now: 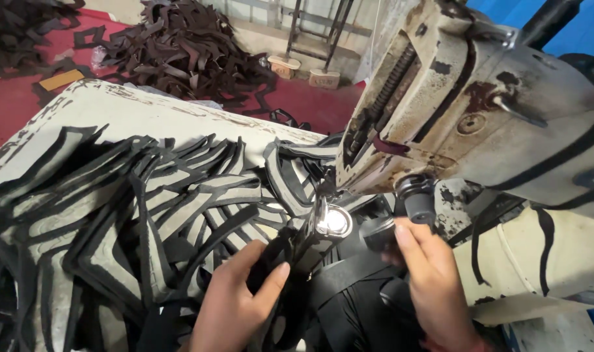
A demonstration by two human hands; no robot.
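Cluttered table: hands grip black piece (needle hidden).

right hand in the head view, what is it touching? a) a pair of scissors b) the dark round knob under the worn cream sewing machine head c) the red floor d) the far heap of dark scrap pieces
b: the right hand has its fingertips on the dark round knob beneath the worn cream sewing machine head, while the left hand grips a black strap-shaped cut piece near the bright metal part.
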